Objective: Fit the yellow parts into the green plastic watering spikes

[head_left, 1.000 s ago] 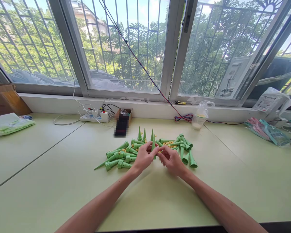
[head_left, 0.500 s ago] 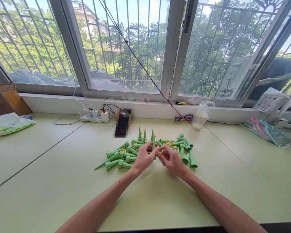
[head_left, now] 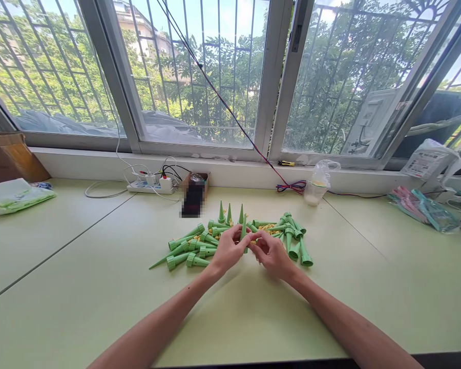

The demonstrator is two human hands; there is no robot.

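Observation:
My left hand [head_left: 230,247] is closed around a green plastic watering spike [head_left: 244,228], held upright with its point up. My right hand [head_left: 271,252] meets it from the right, thumb and fingertips pinched on a small yellow piece [head_left: 253,242] against the side of the spike. The fingers cover most of that piece. Left of my hands lies a pile of green spikes with ribbed caps [head_left: 180,248]. More green spikes [head_left: 289,233] lie heaped at the right. Several spikes [head_left: 222,212] stand point up behind my left hand. Small yellow pieces [head_left: 267,226] are scattered among them.
Behind the spikes are a small box with a blurred dark front [head_left: 194,197] and a white power strip [head_left: 151,185] with cables. A plastic cup [head_left: 316,190] stands by the sill, near bundled wires [head_left: 292,187]. Plastic packets [head_left: 426,207] lie at right, a bag [head_left: 19,196] at left.

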